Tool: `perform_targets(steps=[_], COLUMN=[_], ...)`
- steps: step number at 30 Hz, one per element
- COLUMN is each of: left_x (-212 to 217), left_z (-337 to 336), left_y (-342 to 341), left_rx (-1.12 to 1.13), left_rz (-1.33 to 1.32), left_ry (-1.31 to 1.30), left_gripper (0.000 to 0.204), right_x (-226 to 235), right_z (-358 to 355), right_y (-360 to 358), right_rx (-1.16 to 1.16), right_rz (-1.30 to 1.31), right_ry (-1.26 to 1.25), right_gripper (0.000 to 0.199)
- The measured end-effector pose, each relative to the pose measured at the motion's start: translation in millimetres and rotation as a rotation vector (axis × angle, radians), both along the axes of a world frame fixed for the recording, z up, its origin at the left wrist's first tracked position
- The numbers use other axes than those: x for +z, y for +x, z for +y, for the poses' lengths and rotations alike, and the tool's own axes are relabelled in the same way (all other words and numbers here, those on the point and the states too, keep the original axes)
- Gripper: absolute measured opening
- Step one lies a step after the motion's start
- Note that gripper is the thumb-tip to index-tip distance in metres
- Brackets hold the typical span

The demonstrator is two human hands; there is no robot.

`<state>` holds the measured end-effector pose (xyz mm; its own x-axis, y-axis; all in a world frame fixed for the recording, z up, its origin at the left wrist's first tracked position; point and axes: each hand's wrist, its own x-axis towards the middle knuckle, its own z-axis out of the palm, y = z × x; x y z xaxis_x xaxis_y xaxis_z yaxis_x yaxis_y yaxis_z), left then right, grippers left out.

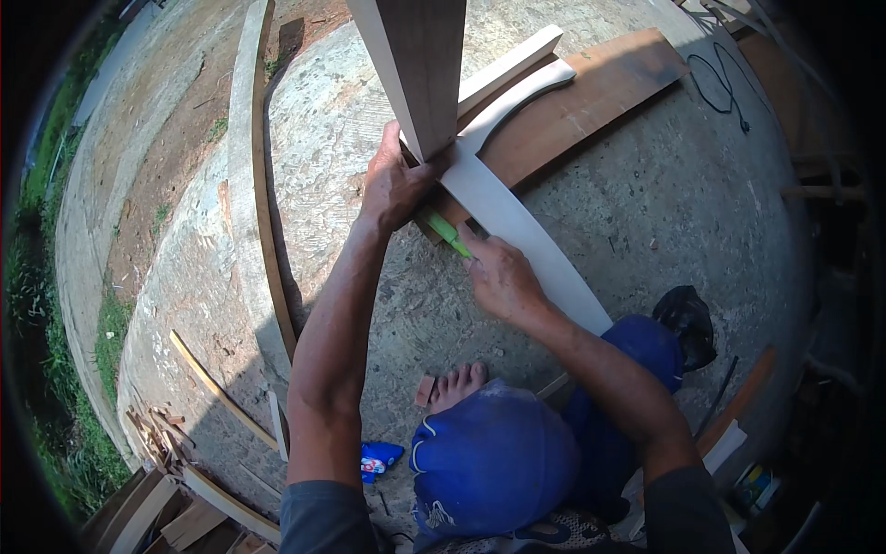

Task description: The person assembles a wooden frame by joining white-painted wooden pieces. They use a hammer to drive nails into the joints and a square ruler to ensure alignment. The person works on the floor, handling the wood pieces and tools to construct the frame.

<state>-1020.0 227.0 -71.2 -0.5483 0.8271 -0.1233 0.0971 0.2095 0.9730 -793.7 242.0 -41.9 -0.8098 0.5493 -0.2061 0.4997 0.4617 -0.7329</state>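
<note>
Your left hand (395,185) has its grip closed around the lower end of the upright dark wooden board (420,65). Just right of it, your right hand (503,277) pinches a green pencil (447,232) against the pale curved wooden strip (531,240) lying on the concrete floor (664,203).

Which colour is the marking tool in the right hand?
Bright green marking tool, held in the right hand; the head view shows it.

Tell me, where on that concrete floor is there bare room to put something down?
The widest bare concrete lies right of the pale curved board, below the brown plank. Another patch sits left of the left hand, beside the long curved strip. It is crowded around the right hand with its green marker, and among the offcuts lower left.
</note>
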Motion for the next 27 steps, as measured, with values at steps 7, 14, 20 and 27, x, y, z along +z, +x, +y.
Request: perform_targets(steps=[7,14,20,27], left_x=[-22.3,-34.7,-34.7,-35.7], left_z=[-18.4,-8.6,-3.5,-7.4], left_y=[53.5,99.8,104.8,102.6], left_rx=[0.378,0.540,0.534,0.482], left_rz=[-0.015,0.152,0.428,0.427], left_ry=[0.146,0.011,0.127,0.004], left_gripper=[0.074,0.021,0.013,0.025], right_x=[48.1,67.1,49.2,32.6], right_z=[25.2,74.9,109.0,128.1], right_y=[52.1,83.0,41.5,14.2], right_rx=[0.197,0.003,-0.248,-0.181], right_rz=[-0.132,-0.121,-0.020,-0.046], right_ry=[-0.126,-0.422,-0.558,-0.556], right_gripper=[0.056,0.053,0.048,0.050])
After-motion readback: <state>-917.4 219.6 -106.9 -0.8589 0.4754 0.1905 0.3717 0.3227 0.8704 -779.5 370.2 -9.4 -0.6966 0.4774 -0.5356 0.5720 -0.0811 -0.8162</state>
